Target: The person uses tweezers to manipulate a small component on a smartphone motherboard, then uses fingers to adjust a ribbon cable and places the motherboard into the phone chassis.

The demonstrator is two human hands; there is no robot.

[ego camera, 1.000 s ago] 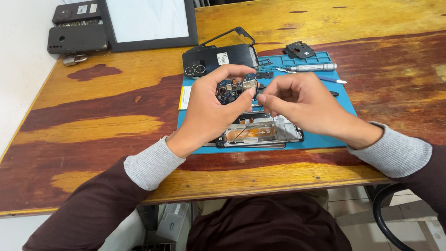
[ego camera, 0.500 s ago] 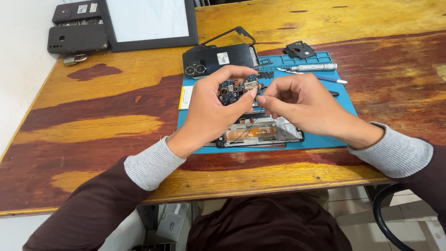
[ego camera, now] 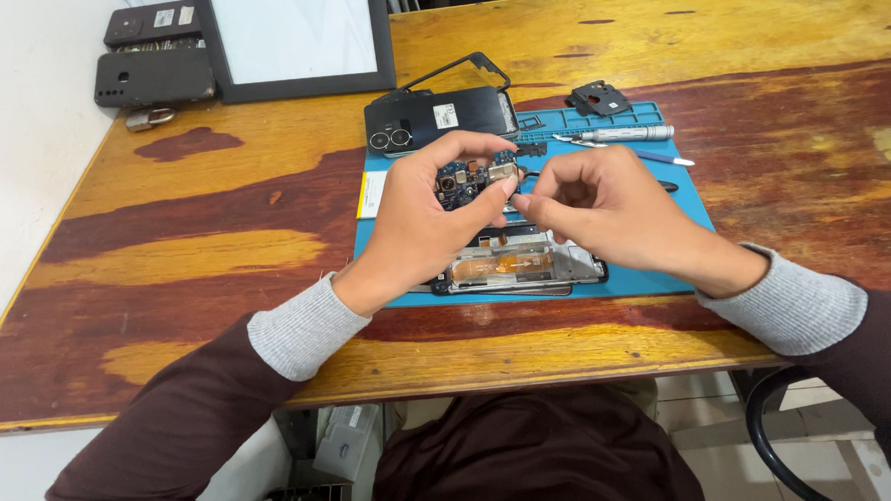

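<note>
The left hand (ego camera: 419, 222) holds a small blue circuit board (ego camera: 467, 179) in its fingers, above the blue mat (ego camera: 657, 271) on the bench (ego camera: 195, 251). The right hand (ego camera: 609, 208) pinches the board's right edge, over the opened phone (ego camera: 521, 267).

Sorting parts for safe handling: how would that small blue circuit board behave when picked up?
The blue circuit board, pinched in the left hand, looks thin and probably light. Its exposed components suggest it is fragile. The right hand works at its edge.

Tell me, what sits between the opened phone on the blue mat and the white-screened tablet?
In the head view, the hands holding a small circuit board, then a black back cover.
</note>
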